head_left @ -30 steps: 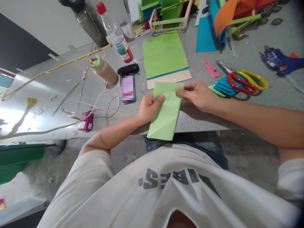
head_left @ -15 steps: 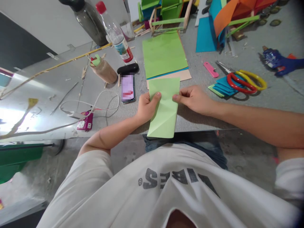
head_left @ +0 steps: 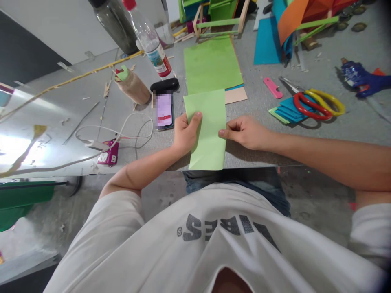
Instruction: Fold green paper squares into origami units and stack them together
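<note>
A light green sheet of paper (head_left: 210,126), apparently folded, is held between my two hands at the table's near edge. My left hand (head_left: 185,132) grips its left side, thumb on top and the other fingers hidden beneath. On the right edge, my right hand (head_left: 244,132) pinches the paper between thumb and fingers. Just beyond lies a stack of coloured sheets with a brighter green sheet (head_left: 210,63) on top; blue and peach edges stick out under it. The held paper covers part of that stack.
Left are a phone (head_left: 164,110), a black case (head_left: 165,85), a jar (head_left: 133,86), a plastic bottle (head_left: 157,57) and a white cable (head_left: 122,134). Right lie scissors (head_left: 313,106) on blue paper pieces (head_left: 290,110), a pink cutter (head_left: 273,88) and a blue glue gun (head_left: 360,77). Paper-and-stick constructions (head_left: 218,24) stand behind.
The green paper has shifted slightly away and to the left, turning a little. The diagonal crease near its lower end shows less. My right hand has slid lower along its edge.
</note>
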Available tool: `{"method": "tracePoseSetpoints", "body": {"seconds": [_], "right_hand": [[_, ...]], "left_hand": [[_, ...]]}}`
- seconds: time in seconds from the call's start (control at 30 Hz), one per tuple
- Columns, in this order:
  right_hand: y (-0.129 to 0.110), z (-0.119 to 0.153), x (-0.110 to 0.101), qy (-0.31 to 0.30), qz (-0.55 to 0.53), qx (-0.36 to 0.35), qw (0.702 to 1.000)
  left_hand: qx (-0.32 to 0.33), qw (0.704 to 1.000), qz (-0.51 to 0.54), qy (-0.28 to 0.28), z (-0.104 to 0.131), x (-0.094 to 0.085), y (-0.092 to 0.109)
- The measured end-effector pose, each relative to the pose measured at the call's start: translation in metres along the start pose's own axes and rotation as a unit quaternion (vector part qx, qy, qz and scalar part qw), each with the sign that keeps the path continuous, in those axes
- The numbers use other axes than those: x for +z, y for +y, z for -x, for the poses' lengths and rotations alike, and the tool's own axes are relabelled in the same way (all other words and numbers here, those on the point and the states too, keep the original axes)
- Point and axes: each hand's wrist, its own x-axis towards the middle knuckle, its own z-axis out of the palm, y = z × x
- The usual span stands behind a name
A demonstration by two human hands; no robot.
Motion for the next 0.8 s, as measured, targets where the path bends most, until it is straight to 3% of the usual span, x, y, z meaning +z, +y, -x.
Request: {"method": "tracePoseSetpoints", "body": {"seconds": [0.3,0.57,0.67,0.8], "right_hand": [[0.003,-0.001,-0.003,-0.026,0.013,0.029,0.999],[-0.003,0.002,-0.004,-0.059,0.041,0.05,0.996],[-0.004,0.002,-0.002,-0.057,0.045,0.057,0.996],[-0.005,0.002,0.001,-0.059,0.051,0.059,0.995]], "left_hand": [[-0.077,0.995,0.037,0.052,-0.001,0.003,0.005],[-0.076,0.989,0.063,0.111,-0.01,0.004,0.014],[-0.078,0.988,0.065,0.12,-0.018,-0.001,0.016],[-0.067,0.987,0.066,0.127,-0.039,-0.022,0.011]]}}
